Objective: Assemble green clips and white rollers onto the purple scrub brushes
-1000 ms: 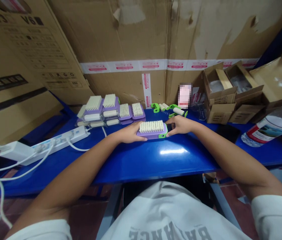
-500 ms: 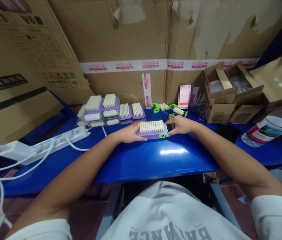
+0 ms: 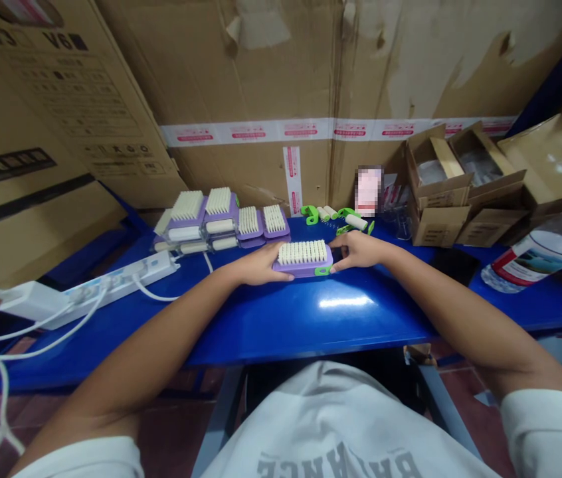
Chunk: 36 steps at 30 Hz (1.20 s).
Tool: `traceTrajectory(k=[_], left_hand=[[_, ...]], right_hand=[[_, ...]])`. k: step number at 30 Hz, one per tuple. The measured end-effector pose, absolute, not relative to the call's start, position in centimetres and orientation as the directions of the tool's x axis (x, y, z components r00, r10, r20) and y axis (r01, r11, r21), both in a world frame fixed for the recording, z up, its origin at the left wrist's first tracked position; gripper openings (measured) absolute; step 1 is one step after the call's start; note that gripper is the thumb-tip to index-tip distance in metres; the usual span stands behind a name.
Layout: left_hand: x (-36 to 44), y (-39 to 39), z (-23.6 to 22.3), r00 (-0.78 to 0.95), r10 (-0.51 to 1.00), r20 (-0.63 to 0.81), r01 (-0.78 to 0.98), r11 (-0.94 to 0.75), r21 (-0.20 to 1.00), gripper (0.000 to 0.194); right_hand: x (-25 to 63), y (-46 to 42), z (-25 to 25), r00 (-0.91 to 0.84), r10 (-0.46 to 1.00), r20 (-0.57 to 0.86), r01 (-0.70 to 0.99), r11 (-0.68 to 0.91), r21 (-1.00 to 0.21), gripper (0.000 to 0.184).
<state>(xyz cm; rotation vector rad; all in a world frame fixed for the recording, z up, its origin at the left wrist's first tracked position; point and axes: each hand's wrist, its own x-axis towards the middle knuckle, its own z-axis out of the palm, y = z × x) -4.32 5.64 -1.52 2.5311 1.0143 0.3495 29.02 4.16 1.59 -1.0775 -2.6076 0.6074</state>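
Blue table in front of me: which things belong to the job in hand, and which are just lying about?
Likely the job:
- purple brush with cream bristles, between left hand and right hand
- probably the bright green plastic pieces and cream cylinders

Likely just lying about:
- white plastic power strip
- clear plastic bottle with printed label
- open brown cardboard boxes

Purple brush (image 3: 303, 259) in front: one. Stacked bristle pads (image 3: 218, 200): four plain, one partly hidden. Loose cream rollers (image 3: 356, 222): three. Green clips (image 3: 309, 214): overlapping, exact count unclear. Power strip (image 3: 154, 266): one. Small open cartons (image 3: 440, 226): two. Bottle (image 3: 525, 263): one.
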Motion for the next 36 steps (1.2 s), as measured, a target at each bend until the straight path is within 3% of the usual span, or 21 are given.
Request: traceTrajectory(k=[14, 17, 20, 23, 31, 36], left_hand=[[-4.7, 5.6, -1.5, 0.731, 0.672, 0.116, 0.567, -0.693, 0.444, 0.093], [-4.8, 5.4, -1.3, 0.717, 0.691, 0.093, 0.592, -0.674, 0.443, 0.108], [-4.8, 5.1, -1.0, 0.691, 0.72, 0.06, 0.627, -0.639, 0.446, 0.126], [-4.6, 4.8, -0.6, 0.678, 0.734, 0.044, 0.642, -0.621, 0.449, 0.132], [-4.3, 5.0, -0.1, 0.653, 0.746, 0.131, 0.637, -0.635, 0.436, 0.104], [-4.3, 5.4, -0.4, 0.625, 0.748, 0.221, 0.601, -0.643, 0.475, 0.09]], right_hand=[[28.6, 3.5, 2.5, -0.672, 0.74, 0.018, 0.657, 0.607, -0.447, 0.056], [28.4, 3.3, 2.8, -0.675, 0.737, 0.003, 0.673, 0.618, -0.405, 0.055], [28.4, 3.2, 3.1, -0.694, 0.72, 0.018, 0.68, 0.663, -0.313, 0.043], [28.6, 3.1, 3.3, -0.674, 0.735, 0.074, 0.709, 0.672, -0.214, 0.041], [29.3, 3.1, 4.0, -0.269, 0.909, 0.318, 0.941, 0.319, -0.114, 0.04], [29.7, 3.0, 4.8, -0.155, 0.944, 0.292, 0.988, 0.155, 0.024, 0.044]])
